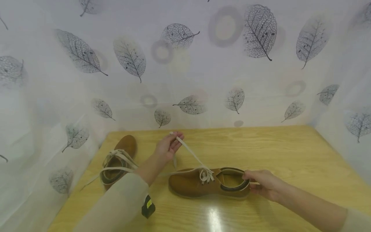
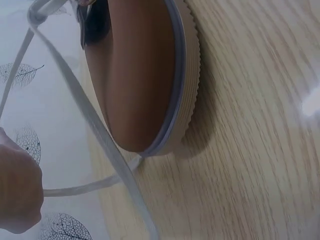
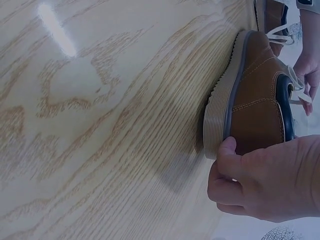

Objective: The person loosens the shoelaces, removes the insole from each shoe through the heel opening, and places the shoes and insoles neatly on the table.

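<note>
A brown leather shoe with a dark collar and pale sole lies lengthwise on the table, toe to the left. Off its toe side, my left hand is raised and pinches one end of the shoe's cream shoelace, which runs taut to the looped laces over the tongue. My right hand grips the heel, and its curled fingers show at the back of the shoe in the right wrist view. The left wrist view has the toe close up, with a strand of lace crossing before it.
A matching brown shoe with loose laces stands at the table's left, partly behind my left arm. Beside that sleeve is a small black object with a yellow patch. White leaf-print sheeting surrounds the wooden table.
</note>
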Available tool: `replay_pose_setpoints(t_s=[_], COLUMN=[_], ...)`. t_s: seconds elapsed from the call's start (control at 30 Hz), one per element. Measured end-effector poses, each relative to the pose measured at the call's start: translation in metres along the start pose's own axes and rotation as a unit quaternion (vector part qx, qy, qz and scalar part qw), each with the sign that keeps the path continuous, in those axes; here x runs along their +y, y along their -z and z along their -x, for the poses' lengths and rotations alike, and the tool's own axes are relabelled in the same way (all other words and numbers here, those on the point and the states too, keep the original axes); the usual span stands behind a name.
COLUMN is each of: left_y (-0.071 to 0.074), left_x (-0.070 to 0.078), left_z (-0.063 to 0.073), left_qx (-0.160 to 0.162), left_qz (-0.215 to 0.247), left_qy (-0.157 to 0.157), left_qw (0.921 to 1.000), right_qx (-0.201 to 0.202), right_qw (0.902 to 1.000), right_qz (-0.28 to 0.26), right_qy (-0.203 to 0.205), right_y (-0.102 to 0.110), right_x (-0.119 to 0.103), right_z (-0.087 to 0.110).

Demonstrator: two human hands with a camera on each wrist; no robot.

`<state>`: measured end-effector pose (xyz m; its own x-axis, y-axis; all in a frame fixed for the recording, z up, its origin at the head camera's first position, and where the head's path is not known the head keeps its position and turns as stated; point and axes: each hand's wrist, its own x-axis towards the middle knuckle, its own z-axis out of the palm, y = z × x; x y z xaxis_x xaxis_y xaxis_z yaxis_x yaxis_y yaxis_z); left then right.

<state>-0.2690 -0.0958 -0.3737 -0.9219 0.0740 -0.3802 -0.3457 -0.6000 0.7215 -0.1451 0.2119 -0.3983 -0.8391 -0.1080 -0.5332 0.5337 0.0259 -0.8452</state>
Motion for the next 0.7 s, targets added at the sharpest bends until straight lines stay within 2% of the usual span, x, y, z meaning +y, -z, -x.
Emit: replay_pose_setpoints(t_s=[0.2,0.37,0.57,0.7], left_y=[0.005,0.012,0.021,0.032], left_x=[0.015,0.034,0.067,0.092], left_z=[0.002,0.008,0.018,0.024], left_qx=[-0.011,-0.01,-0.012,-0.003], left_qz=[0.022,0.032,0.058,0.109], left_qy=[0.0,-0.004,-0.009,-0.016], left_qw=[0.9997,0.9994,0.9982,0.9939], right_qx=[-0.002,-0.001,0.006,0.006], right_qw=[1.0,1.0,1.0,1.0], right_qz=[0.003,0.002,0.003,-0.004], right_qy=[-0.001,-0.002,0.0,0.001], right_y=[0.003,0.001,0.0,-0.001], right_x=[0.0,0.0,0.001,0.0], right_z=[0.003,0.004,0.003,0.004])
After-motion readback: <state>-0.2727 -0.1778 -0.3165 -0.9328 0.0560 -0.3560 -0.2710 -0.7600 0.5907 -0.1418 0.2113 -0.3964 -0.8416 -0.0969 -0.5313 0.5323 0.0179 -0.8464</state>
